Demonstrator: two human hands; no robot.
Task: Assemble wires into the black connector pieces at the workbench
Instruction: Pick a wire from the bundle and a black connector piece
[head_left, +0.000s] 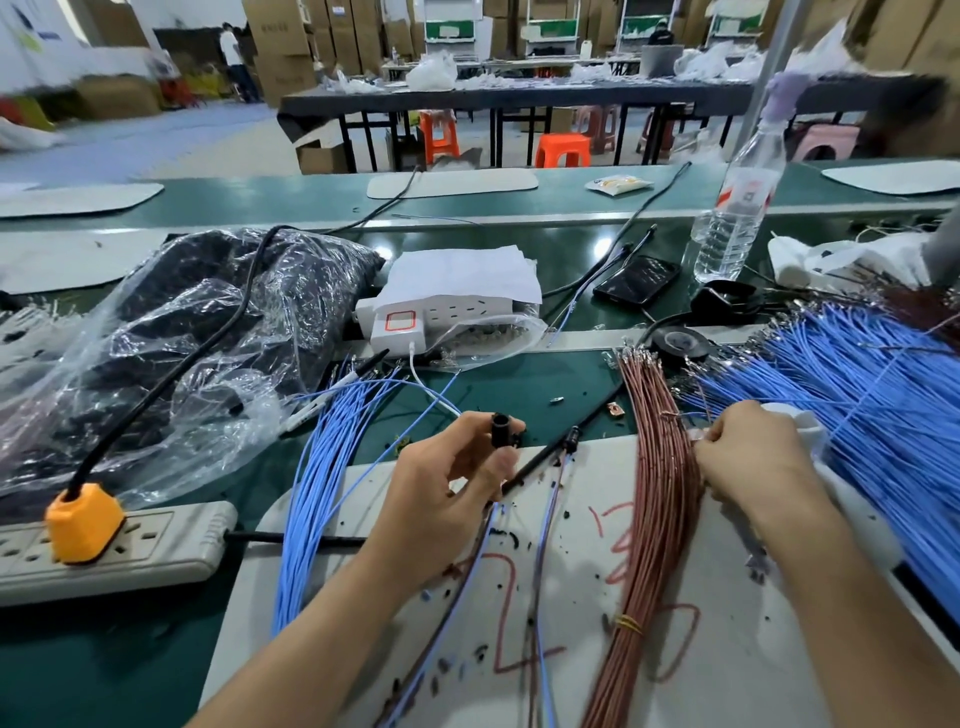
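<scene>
My left hand (447, 483) holds a small black connector piece (503, 430) upright between thumb and fingers, above the white work mat (582, 545). A blue wire and a dark wire run down from under that hand. My right hand (748, 457) pinches at the top of the brown wire bundle (654, 499), which lies lengthwise on the mat and is tied low down with a yellow band. A second black connector on a black cable (571, 434) lies between my hands. A large fan of blue wires (872, 395) spreads at the right.
A loose bunch of blue wires (317, 478) lies left of the mat. A power strip with an orange plug (83, 525) sits at the front left, behind it a plastic bag of dark parts (197, 332). A white box (447, 306), phone (636, 279), tape roll (678, 343) and water bottle (737, 208) stand behind.
</scene>
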